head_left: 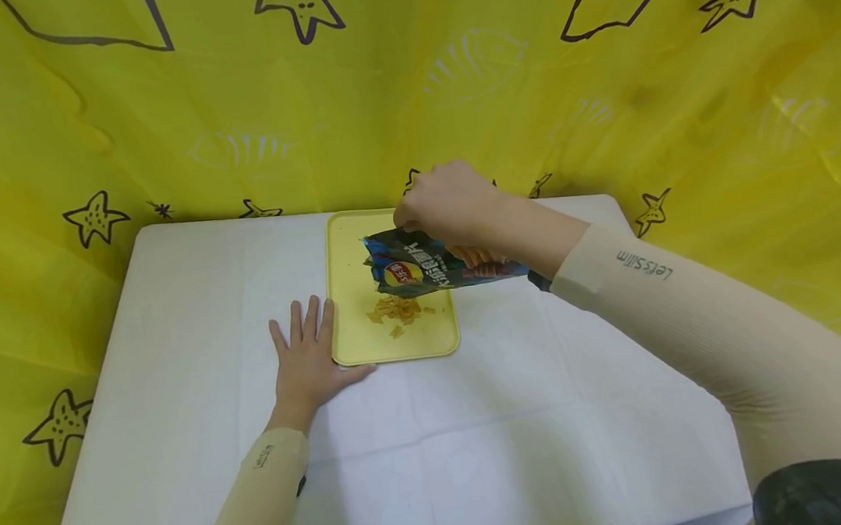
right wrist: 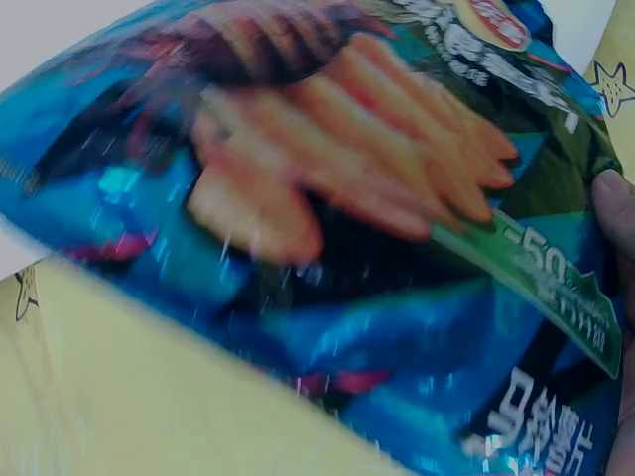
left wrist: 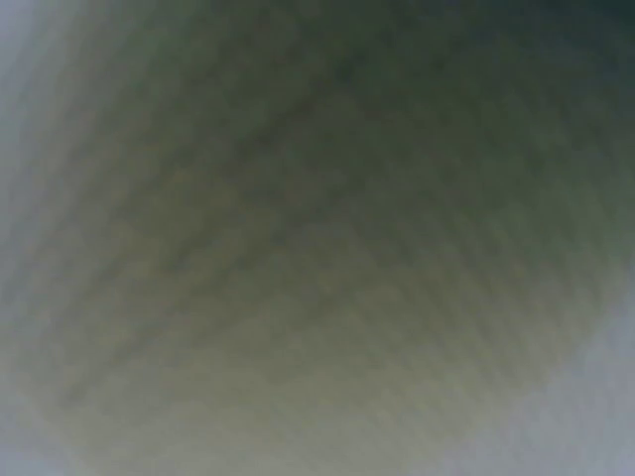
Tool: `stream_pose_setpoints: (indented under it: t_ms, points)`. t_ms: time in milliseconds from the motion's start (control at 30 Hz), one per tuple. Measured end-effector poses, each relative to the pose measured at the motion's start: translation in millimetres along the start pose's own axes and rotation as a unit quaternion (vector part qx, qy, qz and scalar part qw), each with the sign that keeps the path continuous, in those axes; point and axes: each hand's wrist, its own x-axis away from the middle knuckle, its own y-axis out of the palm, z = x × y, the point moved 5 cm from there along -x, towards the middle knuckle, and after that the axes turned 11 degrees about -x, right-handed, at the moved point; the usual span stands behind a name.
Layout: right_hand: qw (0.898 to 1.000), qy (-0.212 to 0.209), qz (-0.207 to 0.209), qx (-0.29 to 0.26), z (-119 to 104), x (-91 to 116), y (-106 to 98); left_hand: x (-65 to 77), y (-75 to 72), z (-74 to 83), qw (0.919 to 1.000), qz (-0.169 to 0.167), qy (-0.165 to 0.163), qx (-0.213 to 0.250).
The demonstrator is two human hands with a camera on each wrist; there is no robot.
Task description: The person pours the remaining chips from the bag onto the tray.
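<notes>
My right hand [head_left: 453, 202] grips a dark blue potato chip bag [head_left: 421, 266] by its upper edge. It holds the bag tipped sideways over a yellow tray [head_left: 355, 333], the bag's left end above the tray's middle. Below that end lies a small heap of broken chips [head_left: 398, 308]. The right wrist view is mostly filled by the bag [right wrist: 327, 178], with a fingertip [right wrist: 615, 203] on its edge at the right. Fingers spread, my left hand [head_left: 307, 374] rests flat at the tray's near left corner, thumb along its near edge.
A white cloth [head_left: 536, 418] covers the table, and the tray lies towards its far side. Behind the table's far edge hangs a yellow curtain [head_left: 379, 117] with drawn starfish. Blurred sleeve fabric [left wrist: 317, 297] fills the left wrist view.
</notes>
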Motion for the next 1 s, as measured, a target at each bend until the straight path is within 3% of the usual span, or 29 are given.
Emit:
stream_pose_setpoints:
  t_ms: [400,1000]
  points:
    - [0.999,-0.003,-0.022,0.026,-2.1,-0.1,2.4,-0.6,-1.5,0.1,1.0000,-0.004,0.000,0.000]
    - [1.000,-0.007,-0.015,0.017,-0.2,0.9,2.7,-0.4,0.5,0.0,1.0000,-0.003,0.001,0.005]
